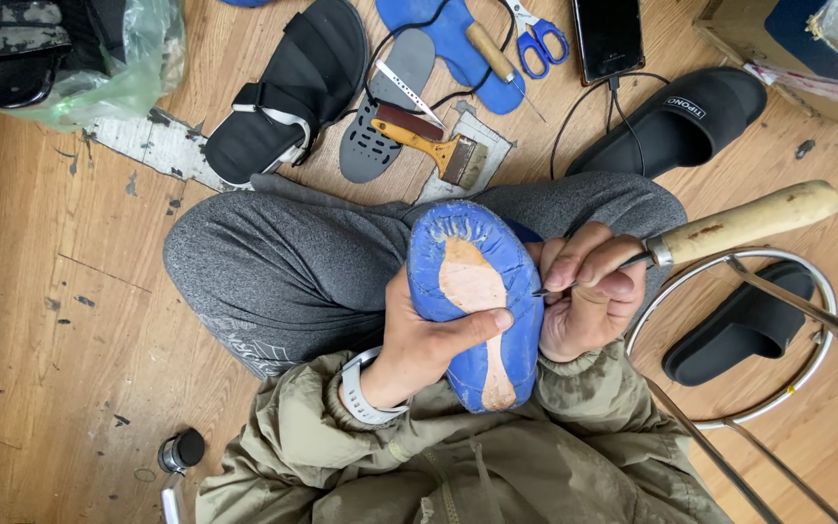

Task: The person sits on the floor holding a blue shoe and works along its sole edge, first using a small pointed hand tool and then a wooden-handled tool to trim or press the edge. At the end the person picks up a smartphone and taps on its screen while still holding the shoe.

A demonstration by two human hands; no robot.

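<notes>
A blue shoe upper (472, 301) stretched over a form rests sole-up on my lap, with a tan insole strip showing down its middle. My left hand (429, 340) grips it from the left, thumb pressed across the sole. My right hand (589, 291) holds a wooden-handled tool (744, 223), its metal tip touching the shoe's right edge. A white watch sits on my left wrist.
On the wooden floor ahead lie a black sandal (288, 92), a grey insole (385, 107), a blue insole (458, 44), a brush (434, 146), blue scissors (535, 39) and a phone (608, 37). Black slides (676, 121) and a metal stool frame (788, 335) are at right.
</notes>
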